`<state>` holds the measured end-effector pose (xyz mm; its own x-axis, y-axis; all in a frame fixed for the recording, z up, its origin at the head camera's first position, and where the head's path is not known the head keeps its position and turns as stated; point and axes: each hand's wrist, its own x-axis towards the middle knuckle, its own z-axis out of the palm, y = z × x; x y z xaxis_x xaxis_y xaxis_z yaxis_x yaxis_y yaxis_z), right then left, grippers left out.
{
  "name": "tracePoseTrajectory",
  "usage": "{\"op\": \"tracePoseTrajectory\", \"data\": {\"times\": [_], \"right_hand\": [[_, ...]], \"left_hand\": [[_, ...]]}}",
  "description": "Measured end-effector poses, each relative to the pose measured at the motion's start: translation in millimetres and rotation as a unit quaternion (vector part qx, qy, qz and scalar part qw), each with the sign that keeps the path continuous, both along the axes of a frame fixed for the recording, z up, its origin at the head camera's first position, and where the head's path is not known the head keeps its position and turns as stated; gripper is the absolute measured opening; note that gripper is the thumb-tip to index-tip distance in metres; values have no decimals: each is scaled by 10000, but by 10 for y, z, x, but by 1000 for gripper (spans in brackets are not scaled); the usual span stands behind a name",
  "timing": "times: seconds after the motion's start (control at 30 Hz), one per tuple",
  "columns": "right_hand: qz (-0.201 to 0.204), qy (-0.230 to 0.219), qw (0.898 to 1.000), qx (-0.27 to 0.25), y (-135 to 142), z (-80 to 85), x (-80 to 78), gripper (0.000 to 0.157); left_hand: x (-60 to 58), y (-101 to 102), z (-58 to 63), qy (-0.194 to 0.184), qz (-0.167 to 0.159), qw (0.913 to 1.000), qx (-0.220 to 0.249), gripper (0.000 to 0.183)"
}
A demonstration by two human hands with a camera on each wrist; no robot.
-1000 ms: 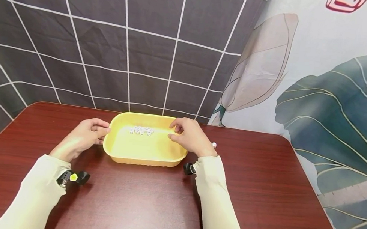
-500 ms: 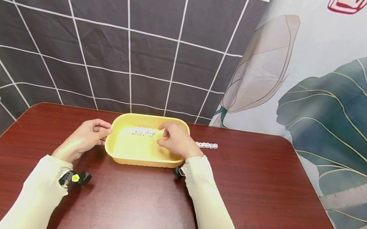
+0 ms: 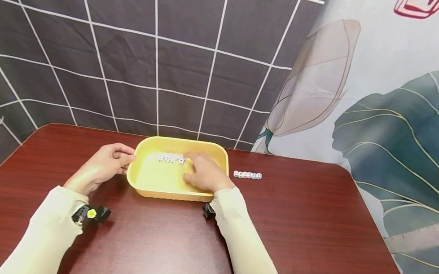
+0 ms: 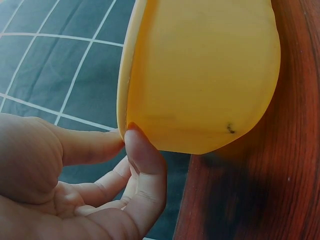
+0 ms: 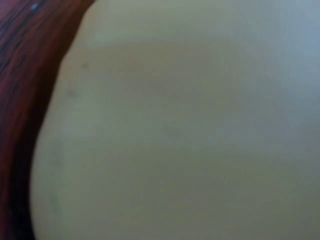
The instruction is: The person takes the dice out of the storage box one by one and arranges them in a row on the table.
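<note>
A yellow plastic tray [image 3: 157,183] stands on the table with a cluster of small white dice [image 3: 171,157] inside. My left hand [image 3: 103,163] pinches the tray's left rim between thumb and finger, as the left wrist view shows close up at the thumb and finger [image 4: 146,167]. Inside the tray, my right hand [image 3: 207,172] reaches over the right half. Its index fingertip is right at the cluster's right end, and the thumb is spread apart below. The tray's blurred outer wall [image 5: 175,140] fills the right wrist view, hiding the right hand there.
To the right of the tray, a short row of dice [image 3: 247,175] lies on the reddish-brown wooden table [image 3: 313,238]. Behind the table's far edge hangs a dark grid-patterned cloth [image 3: 182,69]. A leaf-patterned cloth [image 3: 415,132] hangs at the right.
My right hand has moved left from the tray's right edge to the dice cluster, uncovering the row of dice on the table. My left hand keeps its grip on the rim.
</note>
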<state>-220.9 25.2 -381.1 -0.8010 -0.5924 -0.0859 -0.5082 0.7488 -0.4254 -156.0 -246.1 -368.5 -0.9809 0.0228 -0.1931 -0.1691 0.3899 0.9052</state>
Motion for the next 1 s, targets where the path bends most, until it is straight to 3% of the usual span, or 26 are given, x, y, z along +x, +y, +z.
{"op": "tracePoseTrajectory", "data": {"times": [0.1,0.2,0.4,0.53,0.77,1.0], "right_hand": [[-127,-68,9998,165,-5,-27,14,67],[-159,-99,9996,199,-3,-34,23,62],[3,67,10000,-11,6,-17,7,26],[102,258,9996,69,-2,-29,-20,13],[-228,112,9997,30,-7,-16,-24,8],[-299,72,9995,-100,18,27,-12,11]], "left_hand": [[1,5,5,-11,2,10000,-4,39],[0,8,9,-5,11,10000,-28,39],[1,6,8,-20,11,10000,-31,39],[3,2,7,-25,6,10000,-44,39],[8,6,22,-19,4,10000,-85,40],[13,16,27,-5,0,10000,-24,39]]}}
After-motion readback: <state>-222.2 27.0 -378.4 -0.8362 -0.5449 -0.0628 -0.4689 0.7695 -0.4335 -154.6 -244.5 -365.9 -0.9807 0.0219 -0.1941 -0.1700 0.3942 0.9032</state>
